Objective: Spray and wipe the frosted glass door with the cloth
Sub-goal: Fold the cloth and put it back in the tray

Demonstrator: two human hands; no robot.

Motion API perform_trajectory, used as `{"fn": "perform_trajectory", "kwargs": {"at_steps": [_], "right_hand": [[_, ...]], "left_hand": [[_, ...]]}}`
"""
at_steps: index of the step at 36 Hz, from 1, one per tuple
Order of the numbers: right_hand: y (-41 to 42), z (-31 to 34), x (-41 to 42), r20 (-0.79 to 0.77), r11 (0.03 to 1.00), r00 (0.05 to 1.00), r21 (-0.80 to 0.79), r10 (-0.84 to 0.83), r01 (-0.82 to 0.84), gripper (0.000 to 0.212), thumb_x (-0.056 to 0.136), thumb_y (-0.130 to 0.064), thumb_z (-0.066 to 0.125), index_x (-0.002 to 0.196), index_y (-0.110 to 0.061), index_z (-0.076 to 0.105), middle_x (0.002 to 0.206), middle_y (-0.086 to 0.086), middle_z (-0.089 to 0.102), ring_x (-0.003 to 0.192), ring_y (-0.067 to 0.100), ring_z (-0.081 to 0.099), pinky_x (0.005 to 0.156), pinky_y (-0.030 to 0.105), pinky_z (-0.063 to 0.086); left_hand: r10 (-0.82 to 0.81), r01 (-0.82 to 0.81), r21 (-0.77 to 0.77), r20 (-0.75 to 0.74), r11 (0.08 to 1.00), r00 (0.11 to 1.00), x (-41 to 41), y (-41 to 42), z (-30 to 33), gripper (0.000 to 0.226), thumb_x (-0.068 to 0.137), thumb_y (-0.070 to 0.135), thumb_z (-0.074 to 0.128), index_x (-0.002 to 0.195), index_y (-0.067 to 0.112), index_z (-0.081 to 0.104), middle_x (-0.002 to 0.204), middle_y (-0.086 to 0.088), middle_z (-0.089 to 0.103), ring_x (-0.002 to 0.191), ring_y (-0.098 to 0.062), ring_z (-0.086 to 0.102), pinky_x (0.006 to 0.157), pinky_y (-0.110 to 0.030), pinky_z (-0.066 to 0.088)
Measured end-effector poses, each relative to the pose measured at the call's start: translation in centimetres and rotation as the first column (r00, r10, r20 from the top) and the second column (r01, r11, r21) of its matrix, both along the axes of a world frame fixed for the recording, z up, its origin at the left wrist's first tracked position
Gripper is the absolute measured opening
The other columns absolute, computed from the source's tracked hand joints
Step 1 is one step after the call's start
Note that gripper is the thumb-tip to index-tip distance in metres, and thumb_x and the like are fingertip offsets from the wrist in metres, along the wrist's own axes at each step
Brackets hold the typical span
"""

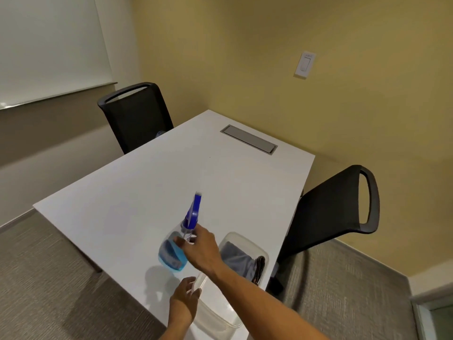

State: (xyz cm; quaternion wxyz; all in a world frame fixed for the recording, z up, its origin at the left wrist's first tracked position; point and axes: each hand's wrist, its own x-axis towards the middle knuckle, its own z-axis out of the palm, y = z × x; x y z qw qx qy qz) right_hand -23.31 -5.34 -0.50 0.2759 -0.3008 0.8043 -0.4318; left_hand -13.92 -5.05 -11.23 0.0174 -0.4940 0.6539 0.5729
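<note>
R hand clamped on clear spray bottle w/ blue liquid above white table; L hand grips clear plastic bin just beside it.

No words or nos. can be read here. The spray bottle has a label by its neck, but it is too blurry and partly hid by the right hand. The wall switch has tiny marks at the top, too small to read.
</note>
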Motion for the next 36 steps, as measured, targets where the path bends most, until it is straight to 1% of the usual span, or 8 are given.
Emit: {"fn": "perform_trajectory", "kwargs": {"at_steps": [6,9,14,19,23,27,33,36], "right_hand": [[3.2,3.1,-1.8,-0.049,0.985,0.995,-0.157,-0.082,0.074,0.034,0.096,-0.044,0.067,0.124,-0.027,0.059,0.112,-0.014,0.064,0.096,0.001,0.061,0.080,0.008,0.046],[5.0,3.5,-2.3,-0.048,0.976,0.990,-0.181,-0.134,0.123,0.033,0.094,-0.040,0.071,0.123,-0.030,0.060,0.111,-0.016,0.065,0.099,0.001,0.062,0.082,0.011,0.048],[7.8,2.6,-2.8,-0.068,0.977,0.981,-0.126,-0.184,0.174,0.040,0.093,-0.041,0.071,0.128,-0.025,0.061,0.118,-0.008,0.070,0.109,0.010,0.066,0.094,0.029,0.056],[10.2,1.2,-2.7,-0.071,0.975,0.973,-0.052,-0.220,0.217,0.024,0.090,-0.049,0.068,0.110,-0.037,0.061,0.105,-0.015,0.071,0.093,0.002,0.068,0.078,0.012,0.051],[11.6,0.2,-2.3,-0.067,0.970,0.968,-0.043,-0.242,0.240,0.020,0.087,-0.051,0.068,0.103,-0.041,0.061,0.093,-0.023,0.070,0.091,0.001,0.069,0.075,0.014,0.053],[12.6,-0.4,-2.2,-0.048,0.966,0.966,-0.064,-0.255,0.252,0.011,0.090,-0.042,0.070,0.094,-0.042,0.060,0.092,-0.037,0.067,0.094,-0.006,0.066,0.070,0.013,0.055],[13.3,-1.1,-1.9,-0.041,0.970,0.969,0.001,-0.242,0.242,0.028,0.090,-0.045,0.071,0.115,-0.036,0.061,0.106,-0.020,0.068,0.097,0.009,0.069,0.085,0.026,0.060],[13.6,-1.7,-1.4,-0.064,0.974,0.976,0.075,-0.208,0.212,0.028,0.089,-0.045,0.072,0.113,-0.042,0.058,0.103,-0.023,0.063,0.092,0.004,0.063,0.078,0.016,0.052]], "left_hand": [[0.036,-0.036,-0.015,-0.035,0.999,0.999,0.8,0.2,-0.4,0.032,0.101,0.009,0.065,0.133,0.008,0.064,0.131,-0.018,0.071,0.117,-0.032,0.064,0.112,-0.042,0.047],[0.066,-0.067,-0.007,-0.052,0.998,0.996,1.1,0.2,-0.5,0.024,0.098,0.005,0.068,0.120,0.014,0.066,0.113,-0.013,0.072,0.114,-0.035,0.068,0.109,-0.043,0.051],[0.033,-0.034,-0.021,-0.050,0.999,0.998,1.1,-0.1,-0.2,0.026,0.099,0.007,0.067,0.120,0.020,0.064,0.113,-0.005,0.071,0.113,-0.027,0.066,0.096,-0.035,0.051],[0.023,-0.024,-0.025,-0.037,0.999,0.999,0.8,-0.3,-0.4,0.036,0.100,0.008,0.067,0.136,0.014,0.065,0.132,-0.011,0.072,0.119,-0.028,0.065,0.107,-0.040,0.050],[0.047,-0.048,-0.017,-0.047,0.999,0.998,0.8,-0.1,-0.3,0.021,0.100,0.010,0.066,0.118,0.022,0.063,0.127,-0.012,0.073,0.112,-0.029,0.066,0.108,-0.048,0.057],[0.048,-0.049,-0.019,-0.050,0.999,0.998,0.7,-0.1,-0.4,0.026,0.102,0.011,0.064,0.128,0.014,0.064,0.131,-0.014,0.071,0.119,-0.033,0.066,0.108,-0.050,0.056],[0.030,-0.031,-0.036,-0.042,0.999,0.999,0.6,-0.1,-0.3,0.031,0.103,0.014,0.064,0.134,0.012,0.063,0.135,-0.015,0.070,0.123,-0.035,0.066,0.110,-0.052,0.055],[0.032,-0.033,-0.020,-0.029,0.999,0.999,0.5,-0.1,-0.5,0.033,0.103,0.014,0.065,0.136,0.012,0.061,0.138,-0.016,0.069,0.123,-0.036,0.066,0.112,-0.052,0.054]]}}
